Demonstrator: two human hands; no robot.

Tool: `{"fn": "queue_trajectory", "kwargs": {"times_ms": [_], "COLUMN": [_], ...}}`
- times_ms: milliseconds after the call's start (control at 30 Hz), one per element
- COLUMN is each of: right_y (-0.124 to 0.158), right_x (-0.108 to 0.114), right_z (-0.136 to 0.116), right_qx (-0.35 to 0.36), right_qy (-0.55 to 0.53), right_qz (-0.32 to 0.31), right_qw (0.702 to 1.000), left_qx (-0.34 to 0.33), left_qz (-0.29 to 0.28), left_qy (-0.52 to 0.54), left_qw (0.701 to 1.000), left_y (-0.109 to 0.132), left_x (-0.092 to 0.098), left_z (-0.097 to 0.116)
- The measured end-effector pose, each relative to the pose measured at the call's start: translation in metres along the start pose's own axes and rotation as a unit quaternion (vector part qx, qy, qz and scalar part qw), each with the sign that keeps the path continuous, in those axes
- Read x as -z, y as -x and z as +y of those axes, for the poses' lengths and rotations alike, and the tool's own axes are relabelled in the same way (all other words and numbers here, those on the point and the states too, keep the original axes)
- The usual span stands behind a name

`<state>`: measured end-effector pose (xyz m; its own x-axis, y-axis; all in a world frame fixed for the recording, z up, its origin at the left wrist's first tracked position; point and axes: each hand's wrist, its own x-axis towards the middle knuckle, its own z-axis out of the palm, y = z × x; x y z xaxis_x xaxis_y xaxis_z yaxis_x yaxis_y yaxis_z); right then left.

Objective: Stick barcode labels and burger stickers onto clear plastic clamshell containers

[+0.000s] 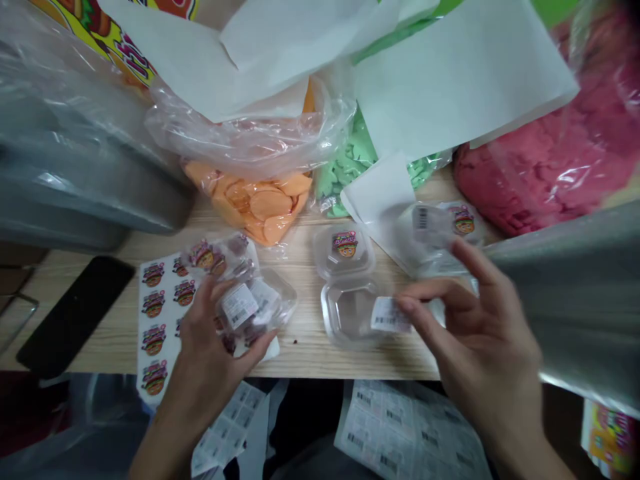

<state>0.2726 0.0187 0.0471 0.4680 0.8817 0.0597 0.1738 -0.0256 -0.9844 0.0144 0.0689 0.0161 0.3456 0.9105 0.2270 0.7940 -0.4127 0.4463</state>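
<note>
My left hand grips a clear plastic clamshell box with a white barcode label on it, held just above a sheet of round cartoon stickers. My right hand pinches a small white barcode label between thumb and forefinger, over an open clear box on the wooden table. The open box's lid carries a cartoon sticker. Another clear box with a sticker and barcode lies behind my right fingers.
A black phone lies at the left. Plastic bags of orange, green and red pieces line the back under white paper sheets. Barcode label sheets rest on my lap. A grey bag is at right.
</note>
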Motion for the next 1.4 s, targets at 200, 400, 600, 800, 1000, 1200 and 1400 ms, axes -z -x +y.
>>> {"fn": "queue_trajectory", "kwargs": {"times_ms": [200,400,600,800,1000,1200,1400], "right_y": [-0.002,-0.004,0.005,0.003,-0.011,-0.008,0.004], "right_x": [-0.013,-0.018,-0.025,-0.029,-0.025,-0.01,0.004], "right_z": [0.022,0.028,0.032,0.034,0.036,0.009,-0.007], "right_qx": [-0.03,0.02,0.15,0.168,0.135,0.154,0.104], "right_qy": [0.044,0.096,0.254,0.28,0.25,0.12,0.013], "right_qz": [-0.104,-0.111,-0.087,-0.064,-0.043,0.027,0.109], "right_qw": [0.993,0.989,0.952,0.943,0.958,0.98,0.988], "left_qx": [-0.025,-0.054,-0.057,-0.188,-0.18,-0.171,-0.154], "left_qz": [-0.02,0.007,-0.04,-0.058,-0.128,-0.167,-0.137], "left_qy": [-0.087,-0.102,-0.159,-0.076,-0.06,-0.031,0.111], "left_qw": [0.996,0.993,0.985,0.978,0.973,0.97,0.972], "left_y": [0.004,0.005,-0.001,-0.014,-0.017,-0.032,-0.043], "left_x": [-0.006,-0.001,-0.004,-0.021,-0.048,-0.034,-0.013], "left_z": [-0.01,0.002,0.019,0.066,0.083,0.086,0.083]}}
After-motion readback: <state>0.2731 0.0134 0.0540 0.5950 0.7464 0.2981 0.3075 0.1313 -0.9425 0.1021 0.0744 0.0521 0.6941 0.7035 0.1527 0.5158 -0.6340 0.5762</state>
